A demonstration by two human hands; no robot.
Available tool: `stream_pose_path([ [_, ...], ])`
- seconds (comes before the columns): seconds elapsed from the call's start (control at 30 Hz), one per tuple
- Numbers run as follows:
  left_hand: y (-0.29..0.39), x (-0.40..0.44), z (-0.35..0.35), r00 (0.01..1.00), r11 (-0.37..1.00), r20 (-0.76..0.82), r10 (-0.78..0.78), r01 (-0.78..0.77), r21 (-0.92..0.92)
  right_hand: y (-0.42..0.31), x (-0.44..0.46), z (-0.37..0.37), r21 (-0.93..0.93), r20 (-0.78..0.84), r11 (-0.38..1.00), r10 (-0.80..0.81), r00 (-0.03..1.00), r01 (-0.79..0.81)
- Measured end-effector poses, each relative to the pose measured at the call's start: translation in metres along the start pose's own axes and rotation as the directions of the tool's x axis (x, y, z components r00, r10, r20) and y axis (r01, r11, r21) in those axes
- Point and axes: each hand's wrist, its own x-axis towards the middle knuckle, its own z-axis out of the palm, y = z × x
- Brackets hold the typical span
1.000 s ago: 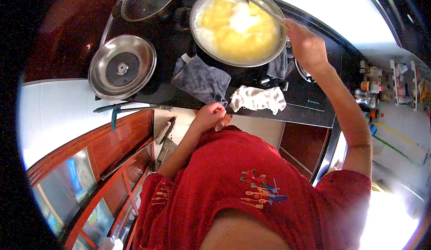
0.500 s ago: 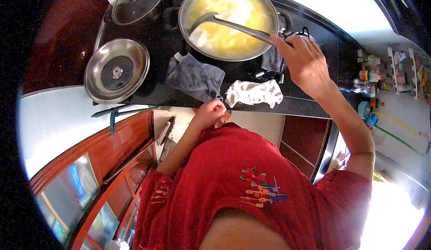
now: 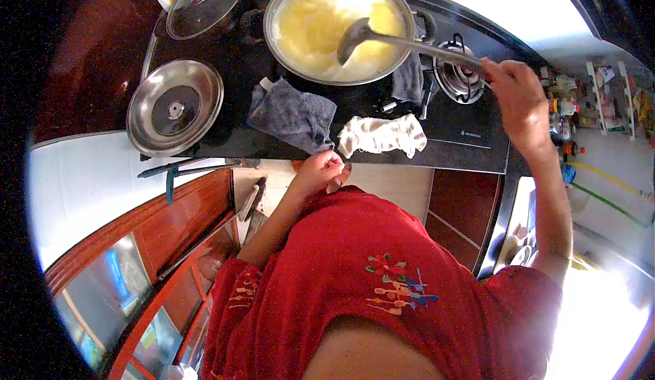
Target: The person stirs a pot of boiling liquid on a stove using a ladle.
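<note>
My right hand (image 3: 520, 104) is closed round the end of a grey metal ladle (image 3: 416, 44), to the right of a large steel pot (image 3: 269, 46). The ladle's bowl is tilted over the yellow, foamy liquid (image 3: 307, 28) in the pot, near its right side; whether it touches the liquid is hard to tell. My left hand (image 3: 321, 172) is at the counter's front edge with its fingers curled in. It is right beside the lower corner of a grey cloth (image 3: 293, 114); what is inside the fingers, if anything, is hidden.
On the black stove (image 3: 471, 149) lie a white patterned cloth (image 3: 382, 136) and a second grey cloth (image 3: 408, 80). A small steel pot (image 3: 454, 83) stands right of the large one. Left are a glass lid (image 3: 205, 15) and an upturned steel lid (image 3: 205, 107).
My right hand has moved right and slightly down, drawing the ladle's bowl from the pot's left side across to its right. My left hand has stayed at the counter edge.
</note>
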Motion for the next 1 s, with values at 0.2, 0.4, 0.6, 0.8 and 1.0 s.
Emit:
stream_pose_path([
  [0.2, -0.018, 0.009, -0.004, 0.963, 0.962, -0.128, 0.238, -0.216, 0.165, 0.026, -0.008, -0.041, 0.181, 0.060, 0.966, 0.174, 0.983, -0.182],
  [0.4, -0.033, 0.033, -0.027, 0.884, 0.692, -0.183, 0.429, -0.192, 0.696, 0.021, -0.022, -0.044, 0.129, 0.086, 0.973, 0.180, 0.980, -0.190],
  [0.6, -0.050, 0.062, -0.037, 0.886, 0.626, -0.265, 0.381, -0.036, 0.779, 0.000, -0.040, -0.007, 0.180, 0.166, 0.945, 0.246, 0.955, -0.274],
  [0.8, -0.081, 0.088, -0.048, 0.886, 0.710, -0.289, 0.364, -0.063, 0.701, -0.040, -0.053, 0.061, 0.165, 0.349, 0.902, 0.326, 0.879, -0.400],
  [1.0, -0.070, 0.093, -0.059, 0.929, 0.804, -0.265, 0.259, -0.056, 0.591, -0.052, -0.036, 0.123, 0.184, 0.276, 0.881, 0.380, 0.883, -0.436],
])
